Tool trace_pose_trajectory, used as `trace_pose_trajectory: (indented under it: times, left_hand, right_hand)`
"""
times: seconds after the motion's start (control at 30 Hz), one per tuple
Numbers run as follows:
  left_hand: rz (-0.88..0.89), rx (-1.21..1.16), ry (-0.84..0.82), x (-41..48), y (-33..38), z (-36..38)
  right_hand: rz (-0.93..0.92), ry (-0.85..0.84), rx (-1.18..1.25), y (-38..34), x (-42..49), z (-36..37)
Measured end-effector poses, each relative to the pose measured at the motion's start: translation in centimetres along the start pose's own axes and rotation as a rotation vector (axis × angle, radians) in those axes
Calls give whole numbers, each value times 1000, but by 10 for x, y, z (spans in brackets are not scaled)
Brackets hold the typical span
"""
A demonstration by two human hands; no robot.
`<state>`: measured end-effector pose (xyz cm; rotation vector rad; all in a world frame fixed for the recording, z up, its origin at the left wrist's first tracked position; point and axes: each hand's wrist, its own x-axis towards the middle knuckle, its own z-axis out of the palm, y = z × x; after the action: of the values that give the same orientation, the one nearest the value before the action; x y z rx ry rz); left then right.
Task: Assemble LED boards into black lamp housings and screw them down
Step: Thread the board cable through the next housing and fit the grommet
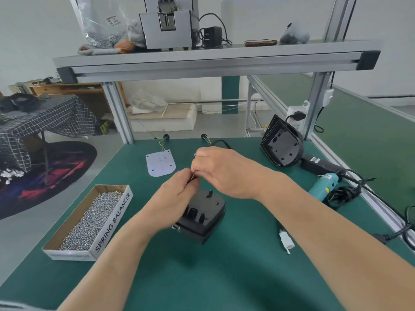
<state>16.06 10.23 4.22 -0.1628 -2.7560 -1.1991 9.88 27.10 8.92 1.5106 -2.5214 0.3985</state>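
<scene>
Left hand [177,194] and right hand [221,171] both pinch thin wires [192,177] above black housing [203,217]. Curled fingers hide the wire ends; right hand covers what they attach to.

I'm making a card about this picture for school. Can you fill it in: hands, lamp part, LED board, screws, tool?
Left hand: pinches a thin wire
Right hand: pinches the wire too
Black housing: on the green table, under the hands
LED board: flat on table, behind hands, untouched
Screws: heaped in the open box, left
Screwdriver: teal, lying at right, unheld
</scene>
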Motion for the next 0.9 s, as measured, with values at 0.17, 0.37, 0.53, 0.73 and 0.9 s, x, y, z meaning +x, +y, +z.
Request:
trace_pose_trajectory:
  times: [0.17,0.37,0.53,0.73,0.9]
  left_hand:
    - [-61,273,-28,-10,-10,3]
    - [-185,-130,6,-15,-21,4]
    - [-286,-340,57,-10,-22,7]
    - [-214,-163,51,-3,0,8]
    - [-119,-99,-24,5,6,-6]
  right_hand:
    - [-43,125,-41,9,-3,-6]
    - [-54,297,-143,9,-6,-2]
    - [142,286,-177,20,-22,10]
    - [129,-27,-63,-3,-31,25]
    - [171,-80,-19,-2,-36,22]
